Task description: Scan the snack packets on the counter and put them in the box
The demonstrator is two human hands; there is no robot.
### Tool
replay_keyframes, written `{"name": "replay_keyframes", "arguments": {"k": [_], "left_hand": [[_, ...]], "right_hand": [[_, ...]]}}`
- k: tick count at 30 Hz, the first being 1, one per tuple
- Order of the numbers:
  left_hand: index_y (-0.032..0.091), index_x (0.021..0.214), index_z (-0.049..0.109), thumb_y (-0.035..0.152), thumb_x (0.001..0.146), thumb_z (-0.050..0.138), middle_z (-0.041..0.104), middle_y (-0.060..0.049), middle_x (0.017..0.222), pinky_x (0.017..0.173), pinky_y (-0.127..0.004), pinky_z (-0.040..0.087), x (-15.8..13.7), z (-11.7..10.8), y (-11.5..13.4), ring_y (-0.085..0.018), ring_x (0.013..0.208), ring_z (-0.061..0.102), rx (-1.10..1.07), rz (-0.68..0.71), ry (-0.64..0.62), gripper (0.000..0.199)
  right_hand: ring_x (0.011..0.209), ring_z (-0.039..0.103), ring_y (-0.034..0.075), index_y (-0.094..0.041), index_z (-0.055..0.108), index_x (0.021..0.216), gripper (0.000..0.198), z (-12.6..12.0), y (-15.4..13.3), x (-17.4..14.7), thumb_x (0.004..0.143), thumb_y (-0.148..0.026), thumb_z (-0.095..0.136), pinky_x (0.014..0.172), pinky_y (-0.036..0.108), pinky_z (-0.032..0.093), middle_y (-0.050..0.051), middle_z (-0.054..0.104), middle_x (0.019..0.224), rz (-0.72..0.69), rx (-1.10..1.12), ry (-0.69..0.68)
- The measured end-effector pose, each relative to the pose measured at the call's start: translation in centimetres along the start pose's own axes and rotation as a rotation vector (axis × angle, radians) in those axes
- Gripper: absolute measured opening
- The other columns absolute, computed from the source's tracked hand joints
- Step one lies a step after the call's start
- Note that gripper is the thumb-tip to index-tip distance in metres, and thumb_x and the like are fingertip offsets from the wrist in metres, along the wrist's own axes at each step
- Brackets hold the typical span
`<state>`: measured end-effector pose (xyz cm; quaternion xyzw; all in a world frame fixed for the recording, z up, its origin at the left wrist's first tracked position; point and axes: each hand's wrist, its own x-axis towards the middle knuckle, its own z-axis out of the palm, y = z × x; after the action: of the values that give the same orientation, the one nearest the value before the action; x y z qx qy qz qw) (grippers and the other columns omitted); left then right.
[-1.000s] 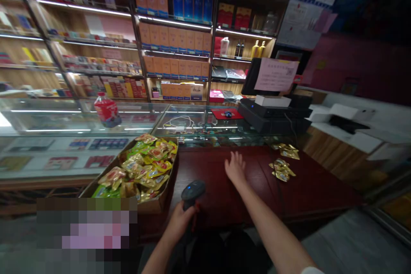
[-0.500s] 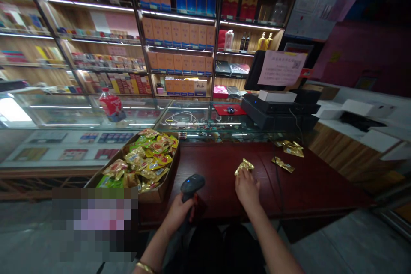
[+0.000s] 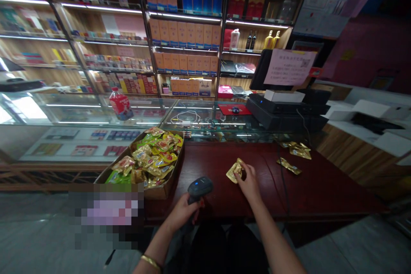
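My left hand (image 3: pixel 184 213) is wrapped round the handle of a dark barcode scanner (image 3: pixel 200 187), whose head shows a small blue light and points toward the right. My right hand (image 3: pixel 248 180) pinches a gold foil snack packet (image 3: pixel 234 171) above the dark red table (image 3: pixel 208 158), to the right of the scanner. Further right on the table lie a single gold packet (image 3: pixel 289 166) and a small group of gold packets (image 3: pixel 299 150). Left of the scanner stands a cardboard box (image 3: pixel 164 190) full of gold, yellow and green snack packets (image 3: pixel 149 158).
Behind the table runs a glass display counter (image 3: pixel 154 113) with a red-labelled bottle (image 3: pixel 120 103), a mouse on a red pad (image 3: pixel 233 109) and a monitor (image 3: pixel 261 70). A black cable (image 3: pixel 283 188) crosses the table's right part. Stocked shelves line the back wall.
My right hand has shifted slightly and turned the gold packet, so its flat side shows more. The scanner remains in my left hand. The whole view has moved a little.
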<state>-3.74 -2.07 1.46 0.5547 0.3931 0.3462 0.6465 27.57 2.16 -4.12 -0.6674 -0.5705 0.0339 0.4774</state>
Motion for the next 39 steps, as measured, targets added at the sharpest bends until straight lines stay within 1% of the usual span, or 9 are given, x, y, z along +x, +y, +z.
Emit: {"name": "replay_keyframes", "arguments": {"k": [3,5,8,11,20,24,30,36,39], "left_hand": [[0.014,0.088,0.069,0.054,0.076,0.081,0.069,-0.003,0.074,0.04,-0.021,0.04,-0.2,0.1,0.2,-0.009,0.042,0.05,-0.014,0.018,0.002,0.043],[0.014,0.083,0.068,0.052,0.076,0.081,0.067,-0.003,0.069,0.04,-0.021,0.038,-0.2,0.2,0.3,-0.009,0.04,0.051,-0.008,0.025,-0.025,0.041],[0.015,0.075,0.066,0.05,0.075,0.081,0.065,-0.002,0.064,0.039,-0.021,0.037,-0.2,0.2,0.3,-0.009,0.039,0.051,-0.002,0.011,-0.066,0.038],[0.016,0.076,0.065,0.048,0.073,0.081,0.066,-0.002,0.065,0.038,-0.021,0.037,-0.2,0.2,0.2,-0.01,0.039,0.052,-0.008,-0.012,-0.069,0.037],[0.017,0.072,0.062,0.044,0.076,0.077,0.057,0.002,0.055,0.04,-0.02,0.038,-0.5,0.4,0.3,-0.01,0.04,0.049,0.007,0.0,-0.037,0.031],[0.016,0.079,0.065,0.045,0.074,0.077,0.064,-0.001,0.066,0.038,-0.022,0.038,-0.2,0.5,0.3,-0.01,0.041,0.05,-0.001,0.002,-0.066,0.031],[0.018,0.072,0.062,0.042,0.073,0.075,0.053,0.004,0.055,0.038,-0.022,0.037,0.1,0.2,-0.5,-0.011,0.04,0.048,0.002,-0.016,-0.078,0.028],[0.016,0.082,0.064,0.039,0.07,0.075,0.056,0.005,0.056,0.038,-0.021,0.037,0.1,0.2,-0.7,-0.01,0.04,0.047,-0.03,-0.05,-0.044,0.028],[0.016,0.084,0.065,0.042,0.071,0.075,0.055,0.005,0.053,0.038,-0.021,0.037,0.3,0.2,-1.0,-0.011,0.039,0.047,-0.046,-0.043,-0.046,0.03]], "right_hand": [[0.12,0.064,0.025,-0.025,0.07,0.132,0.04,-0.3,-0.2,0.0,0.098,-0.039,0.055,0.106,0.046,0.056,0.012,0.06,0.128,-0.089,0.11,0.079],[0.122,0.064,0.025,-0.027,0.07,0.134,0.04,-0.5,-0.6,0.0,0.099,-0.038,0.054,0.106,0.047,0.058,0.011,0.06,0.129,-0.134,0.124,0.097],[0.12,0.066,0.025,-0.029,0.068,0.138,0.041,-0.6,-1.1,-0.2,0.102,-0.038,0.053,0.091,0.041,0.066,0.012,0.058,0.133,-0.16,0.175,0.08],[0.117,0.068,0.024,-0.031,0.067,0.14,0.041,-0.7,-1.6,-0.4,0.102,-0.037,0.054,0.078,0.035,0.069,0.012,0.057,0.134,-0.163,0.218,0.056],[0.111,0.07,0.026,-0.028,0.072,0.132,0.037,-0.6,-1.4,-0.5,0.1,-0.041,0.059,0.072,0.035,0.07,0.013,0.062,0.127,-0.188,0.191,0.075],[0.109,0.071,0.025,-0.028,0.072,0.133,0.037,-0.7,-1.9,-0.7,0.1,-0.042,0.06,0.072,0.034,0.07,0.012,0.062,0.127,-0.189,0.185,0.046],[0.105,0.073,0.024,-0.03,0.072,0.133,0.036,-0.3,-3.0,-1.1,0.101,-0.042,0.061,0.071,0.035,0.07,0.012,0.063,0.128,-0.259,0.176,0.022],[0.113,0.07,0.026,-0.029,0.073,0.134,0.037,-0.1,-4.1,-1.9,0.101,-0.041,0.062,0.099,0.044,0.063,0.011,0.067,0.124,-0.334,0.098,0.079],[0.107,0.071,0.024,-0.028,0.074,0.133,0.037,0.3,-5.9,-1.4,0.1,-0.042,0.062,0.091,0.039,0.065,0.011,0.067,0.124,-0.258,0.15,0.111]]}}
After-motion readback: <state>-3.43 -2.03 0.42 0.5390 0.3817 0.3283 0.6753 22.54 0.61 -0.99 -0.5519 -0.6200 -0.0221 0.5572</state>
